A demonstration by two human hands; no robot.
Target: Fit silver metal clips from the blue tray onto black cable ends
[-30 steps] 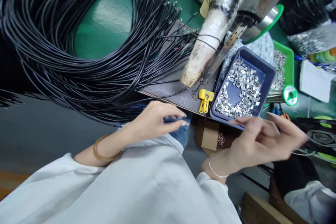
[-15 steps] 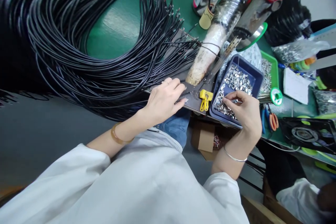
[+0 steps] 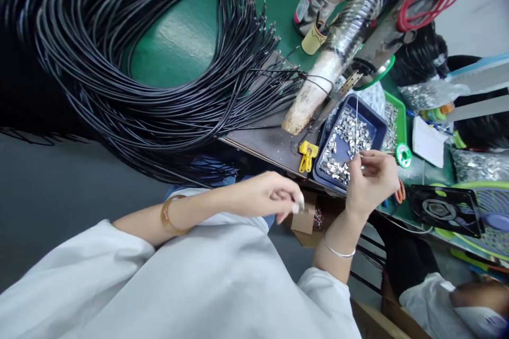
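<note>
My left hand [image 3: 274, 196] hangs in front of the table edge with its fingers curled together; anything between the fingertips is too small to make out. Over the near right corner of a blue tray [image 3: 377, 116] is my right hand [image 3: 374, 177], its thumb and forefinger pinched on something I cannot make out. Small shiny metal pieces [image 3: 352, 130] lie in that tray. Beside the tray, a yellow clip [image 3: 307, 156] sits at the edge of a dark board [image 3: 262, 143]. A large bundle of black cables [image 3: 159, 100] spreads over the table to the left.
A white-ended duct [image 3: 304, 106] slants down over the board. Behind are a jar [image 3: 312, 2] and a yellow cup [image 3: 314, 37]. To the right are a green tray [image 3: 400, 116], a solder spool [image 3: 403, 154], a paper pad [image 3: 429, 143] and a black fan [image 3: 445, 209]. Another person's sleeve [image 3: 425, 296] shows lower right.
My left hand has left the board and moved down and right, past the table edge. My right hand has risen from the metal pieces toward the tray's right side. The view has shifted slightly.
</note>
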